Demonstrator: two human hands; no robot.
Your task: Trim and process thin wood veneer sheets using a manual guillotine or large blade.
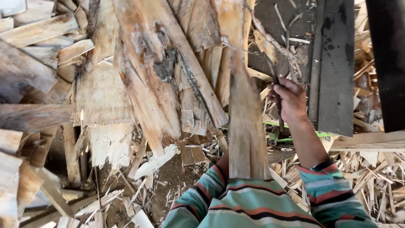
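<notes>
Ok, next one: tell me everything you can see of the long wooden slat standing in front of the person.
The wooden slat is a long, narrow, pale-brown piece of rough split wood with coarse lengthwise grain. It runs up the frame from a squared lower end near the striped sleeves to a thinner, splintered top. The left hand is hidden behind its lower part, so a grip there cannot be confirmed. The right hand, fingers closed on a thin dark tool, sits beside its right edge. Loose boards and splinters lie behind it.
</notes>
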